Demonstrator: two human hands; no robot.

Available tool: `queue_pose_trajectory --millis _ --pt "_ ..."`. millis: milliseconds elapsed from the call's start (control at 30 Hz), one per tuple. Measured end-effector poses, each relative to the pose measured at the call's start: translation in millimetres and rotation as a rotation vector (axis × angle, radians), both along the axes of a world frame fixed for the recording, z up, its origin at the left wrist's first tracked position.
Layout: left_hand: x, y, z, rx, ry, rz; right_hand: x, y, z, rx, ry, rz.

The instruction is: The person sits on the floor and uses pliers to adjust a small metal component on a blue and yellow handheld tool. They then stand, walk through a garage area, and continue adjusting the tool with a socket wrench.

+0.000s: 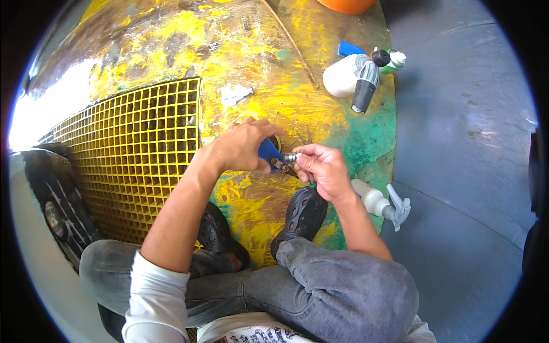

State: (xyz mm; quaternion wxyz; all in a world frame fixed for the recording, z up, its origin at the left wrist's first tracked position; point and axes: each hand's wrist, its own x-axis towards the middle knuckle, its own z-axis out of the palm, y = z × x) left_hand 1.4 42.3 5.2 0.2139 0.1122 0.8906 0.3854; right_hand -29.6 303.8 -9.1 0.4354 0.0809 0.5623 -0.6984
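Note:
My left hand [240,145] curls around a blue part [268,150] of a tool with rusty bolts [276,163] and dark metal at its joint. Its index finger stands off from the tool, and the palm hides much of the blue part. Between the thumb and fingers of my right hand [321,167] is a small shiny metal fitting [293,157], close beside the bolted joint. Dark thin prongs [305,136] show just beyond the fitting; what they belong to is unclear. A bit of green [313,185] peeks out under my right hand.
A white foam sprayer bottle [341,76] lies by a green bottle [392,61] and a blue object [349,48]. A trigger spray bottle [375,198] lies right of my forearm. Yellow floor grating [146,124] and a vehicle wheel [55,201] are left; a stick [291,40] lies ahead.

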Motion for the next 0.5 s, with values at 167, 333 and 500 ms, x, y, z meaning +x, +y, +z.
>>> queue_pose_trajectory --millis 167,333,500 --pt "19.5 -2.5 -32.6 -0.244 0.130 -0.173 22.7 -17.9 -23.6 0.103 0.175 0.076" --pt "36.0 15.5 -51.0 -0.342 0.270 0.093 26.5 -26.8 -19.0 0.277 0.312 0.119" --pt "41.9 32.7 -56.4 -0.392 0.284 0.233 29.2 -28.2 -28.6 0.310 0.389 0.022"
